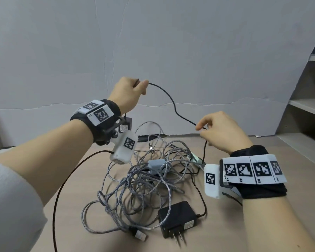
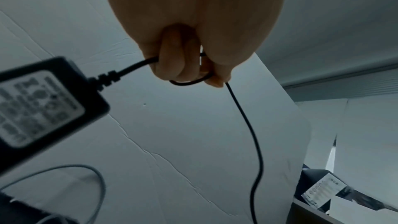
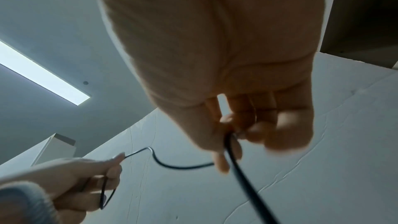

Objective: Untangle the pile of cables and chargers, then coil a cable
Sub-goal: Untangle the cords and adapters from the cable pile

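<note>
Here the thin black cable (image 1: 173, 104) hangs in the air above the grey tangle (image 1: 144, 179) on the table (image 1: 244, 224), my left hand (image 1: 129, 91) fisted round its first loop, my right hand (image 1: 220, 131) pinching it lower down — so I'd feed slack slowly, keeping loops even.

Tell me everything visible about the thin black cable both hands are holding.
The thin black cable looks smooth and rubbery. The left hand grips it raised near the wall with a small loop in the fist; just below hangs a black adapter on its strain relief. It sags in a wavy arc to the right hand, which pinches it, then drops toward the grey braided tangle.
</note>
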### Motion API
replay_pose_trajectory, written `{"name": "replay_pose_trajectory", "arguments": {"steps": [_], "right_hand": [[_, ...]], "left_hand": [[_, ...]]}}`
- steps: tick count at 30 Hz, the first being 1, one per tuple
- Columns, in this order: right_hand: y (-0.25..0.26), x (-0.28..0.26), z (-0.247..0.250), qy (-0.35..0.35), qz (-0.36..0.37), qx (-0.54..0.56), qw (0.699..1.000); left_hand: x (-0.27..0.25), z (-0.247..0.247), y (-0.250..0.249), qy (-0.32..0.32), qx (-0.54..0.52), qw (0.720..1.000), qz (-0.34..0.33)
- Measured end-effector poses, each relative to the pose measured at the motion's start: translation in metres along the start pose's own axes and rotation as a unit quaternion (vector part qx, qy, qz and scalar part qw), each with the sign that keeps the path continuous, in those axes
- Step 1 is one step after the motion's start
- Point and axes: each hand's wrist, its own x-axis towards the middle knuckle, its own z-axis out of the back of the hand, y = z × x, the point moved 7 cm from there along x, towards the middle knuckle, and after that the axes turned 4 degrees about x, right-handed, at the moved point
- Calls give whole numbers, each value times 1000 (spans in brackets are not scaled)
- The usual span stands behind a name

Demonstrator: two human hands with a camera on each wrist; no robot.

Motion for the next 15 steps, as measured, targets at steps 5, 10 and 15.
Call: {"name": "replay_pose_trajectory", "arguments": {"steps": [5, 10, 15], "right_hand": [[-27, 0, 16, -110, -106, -35, 988], [-58, -2, 19, -90, -195, 8, 977], [-24, -3, -4, -20, -127, 163, 978]], "left_hand": [[7, 14, 2, -74, -65, 995, 25], [14, 18, 9, -65, -141, 987, 40], [4, -2, -10, 46, -122, 991, -12]]}}
